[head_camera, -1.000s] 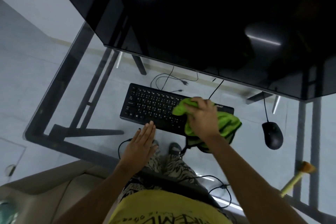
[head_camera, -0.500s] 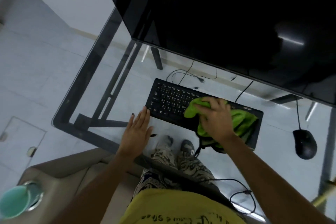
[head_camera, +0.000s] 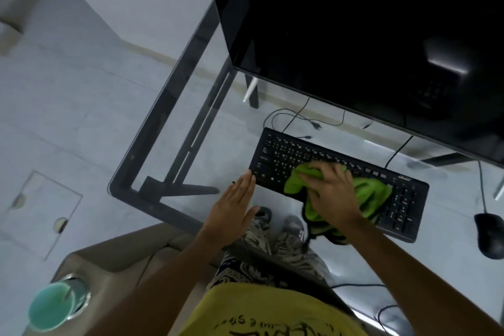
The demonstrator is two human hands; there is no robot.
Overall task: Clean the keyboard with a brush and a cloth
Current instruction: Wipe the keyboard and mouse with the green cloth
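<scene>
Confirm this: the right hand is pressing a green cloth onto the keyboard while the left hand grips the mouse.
Not quite. In the head view the left hand lies flat and open on the glass desk at the keyboard's near left corner; the mouse sits untouched far right. The right hand does press the green cloth onto the keyboard.

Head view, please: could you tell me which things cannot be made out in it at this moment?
- Keyboard: the middle keys are hidden under the green cloth and the right hand.
- Key legends: too small and blurred to read.
- Brush: not in the picture.
- Mouse: cut off by the right edge.
- Left hand: lies flat and open at the keyboard's near left corner; contact with it cannot be told.
</scene>
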